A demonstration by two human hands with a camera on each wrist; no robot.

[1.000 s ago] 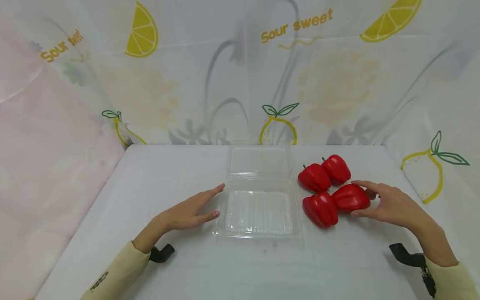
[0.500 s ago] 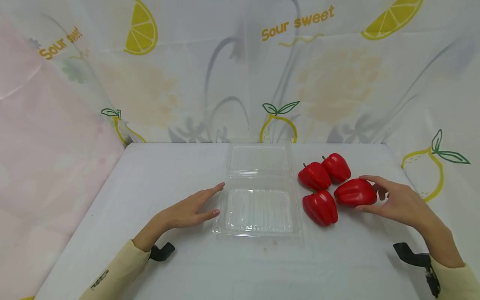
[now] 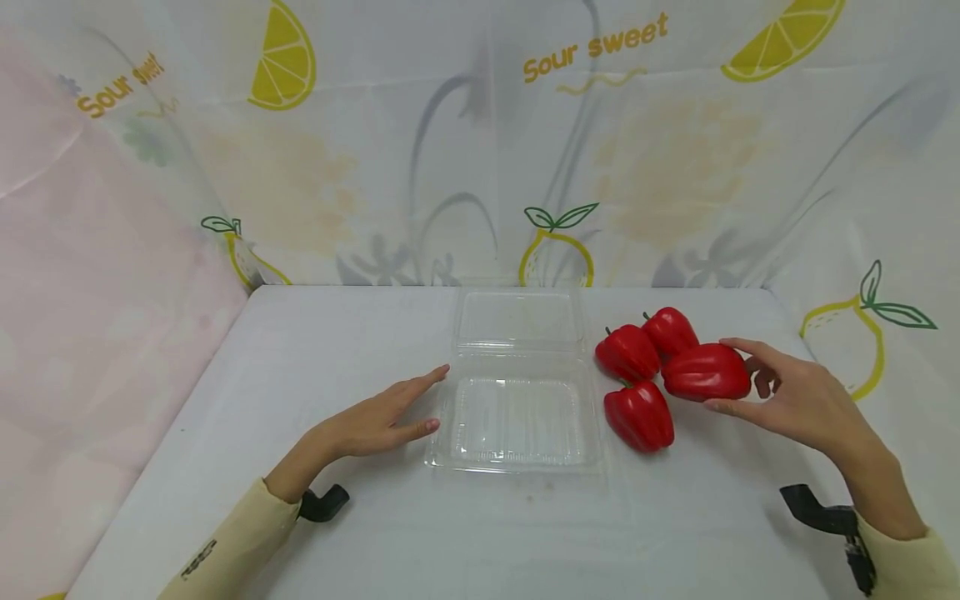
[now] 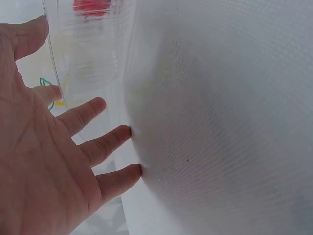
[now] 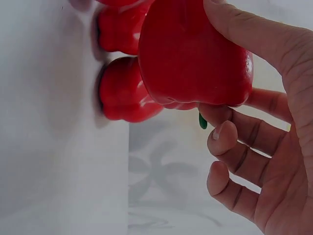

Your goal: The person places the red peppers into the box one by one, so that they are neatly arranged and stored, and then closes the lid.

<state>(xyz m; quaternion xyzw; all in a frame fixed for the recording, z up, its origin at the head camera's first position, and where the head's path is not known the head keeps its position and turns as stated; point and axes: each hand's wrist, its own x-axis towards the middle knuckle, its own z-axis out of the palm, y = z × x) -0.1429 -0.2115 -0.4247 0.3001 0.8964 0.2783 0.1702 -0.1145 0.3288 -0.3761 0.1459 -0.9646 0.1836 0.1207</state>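
My right hand (image 3: 798, 396) pinches a red bell pepper (image 3: 707, 372) between thumb and fingers. In the right wrist view this held pepper (image 5: 193, 54) hangs above the white surface, its broad end near the palm. My left hand (image 3: 367, 422) lies at the left side of a clear plastic clamshell box (image 3: 517, 417), fingers spread and thumb apart. In the left wrist view the left hand (image 4: 44, 147) has its fingers straight, with thumb and forefinger at the rim of the clear box (image 4: 88, 54). The box's lid (image 3: 519, 319) is folded back toward the wall.
Several more red peppers rest on the white table (image 3: 337, 333) right of the box: one in front (image 3: 640, 417), one behind it (image 3: 627, 353), and one farthest back (image 3: 670, 331). A printed cloth with lemons (image 3: 375, 150) rises at the table's back edge.
My right hand has drawn the gripped pepper right, away from the front pepper, then raised it and brought it slightly back left. The left hand and the box keep their places.
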